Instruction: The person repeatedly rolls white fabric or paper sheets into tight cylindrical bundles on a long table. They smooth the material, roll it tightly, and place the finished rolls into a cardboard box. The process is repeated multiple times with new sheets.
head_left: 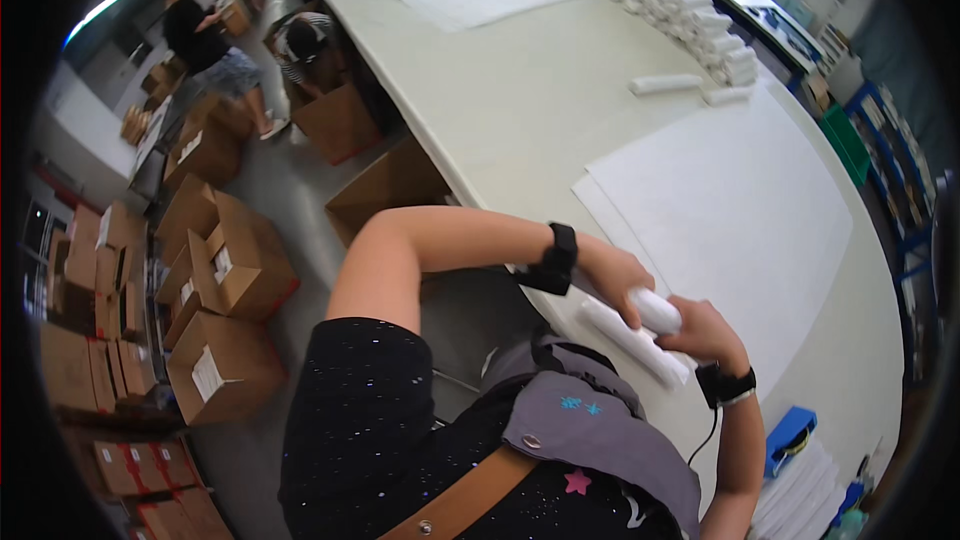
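Both my hands close round a short white roll (656,311) of thin sheet material near the table's front edge. My left hand (616,278) grips its left end, and my right hand (708,330) has the right end. Just in front of me, a longer white roll (630,340) lies on the pale table (500,120). Beyond my hands, flat white sheets (730,230) are spread with their edges slightly offset. Whether the roll in my hands is sheet or film, I cannot tell.
Many white rolls (690,25) are piled at the far right, with two loose ones (665,84) nearby. A blue tape dispenser (790,438) stands at the right beside stacked white material (805,490). Open cardboard boxes (225,255) line the floor at left, where people work.
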`<act>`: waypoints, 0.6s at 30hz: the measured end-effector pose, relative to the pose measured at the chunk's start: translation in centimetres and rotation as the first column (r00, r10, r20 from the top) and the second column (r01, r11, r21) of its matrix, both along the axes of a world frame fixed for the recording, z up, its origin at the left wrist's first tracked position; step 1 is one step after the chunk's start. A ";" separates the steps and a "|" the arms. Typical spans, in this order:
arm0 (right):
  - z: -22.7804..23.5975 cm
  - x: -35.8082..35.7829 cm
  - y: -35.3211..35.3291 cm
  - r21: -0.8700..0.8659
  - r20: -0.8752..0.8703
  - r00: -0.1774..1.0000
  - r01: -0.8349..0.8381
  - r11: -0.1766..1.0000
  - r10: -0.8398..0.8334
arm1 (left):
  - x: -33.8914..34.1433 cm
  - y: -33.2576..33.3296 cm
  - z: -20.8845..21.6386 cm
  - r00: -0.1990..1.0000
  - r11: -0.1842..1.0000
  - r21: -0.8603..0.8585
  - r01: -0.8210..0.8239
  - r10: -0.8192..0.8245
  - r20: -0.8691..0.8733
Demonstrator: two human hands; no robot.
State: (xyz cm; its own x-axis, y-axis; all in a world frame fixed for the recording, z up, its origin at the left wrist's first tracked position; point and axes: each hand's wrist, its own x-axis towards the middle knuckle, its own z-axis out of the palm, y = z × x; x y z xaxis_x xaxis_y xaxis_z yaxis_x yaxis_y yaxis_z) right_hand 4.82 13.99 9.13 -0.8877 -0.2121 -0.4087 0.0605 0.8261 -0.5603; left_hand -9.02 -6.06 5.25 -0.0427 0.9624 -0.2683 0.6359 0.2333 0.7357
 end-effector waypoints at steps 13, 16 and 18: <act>1.2 5.9 0.9 0.115 0.064 0.996 -0.063 0.991 0.056 | 5.3 -1.0 -6.2 0.965 0.994 -0.028 -0.109 0.113 0.236; 2.2 6.7 0.2 0.016 -0.136 0.988 -0.073 0.997 0.074 | 6.0 -0.9 -6.8 0.972 0.993 -0.002 -0.121 0.119 0.201; 2.6 6.8 0.1 0.015 -0.117 0.991 -0.069 0.997 0.071 | 6.8 -1.2 -7.6 0.978 0.989 0.033 -0.144 0.137 0.156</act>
